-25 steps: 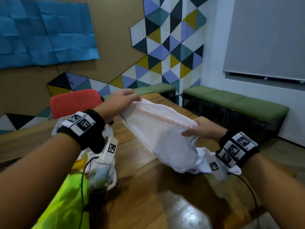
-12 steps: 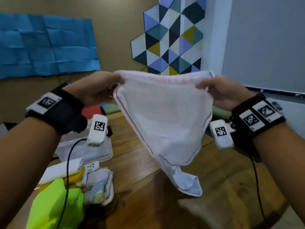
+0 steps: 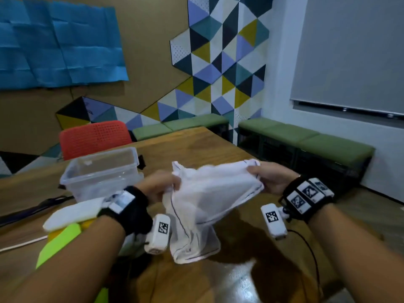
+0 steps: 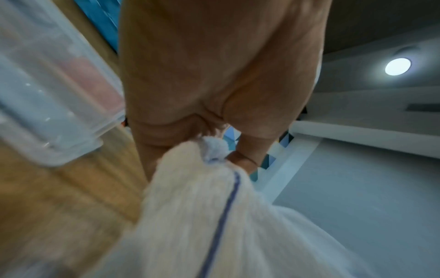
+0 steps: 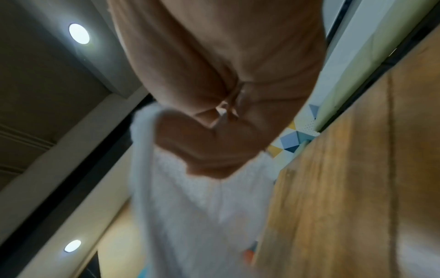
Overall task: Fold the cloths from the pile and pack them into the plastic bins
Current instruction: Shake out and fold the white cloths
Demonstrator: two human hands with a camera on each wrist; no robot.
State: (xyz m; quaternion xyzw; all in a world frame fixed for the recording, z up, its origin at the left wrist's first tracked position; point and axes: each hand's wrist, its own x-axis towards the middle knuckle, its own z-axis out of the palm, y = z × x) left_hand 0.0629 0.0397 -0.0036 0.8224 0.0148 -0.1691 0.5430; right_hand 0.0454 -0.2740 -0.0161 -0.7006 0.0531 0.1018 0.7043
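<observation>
Both hands hold a white mesh cloth with a thin dark border [image 3: 209, 200] above the wooden table [image 3: 196, 145]: the left hand [image 3: 158, 186] pinches one corner, the right hand [image 3: 270, 179] grips the opposite one. A clear plastic bin [image 3: 100, 171] stands toward the table's left edge (only the left wrist view shows the dark border line up close [image 4: 222, 216]).

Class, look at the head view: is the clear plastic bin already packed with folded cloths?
No: the clear plastic bin on the table looks empty, with bare walls and floor showing through.
</observation>
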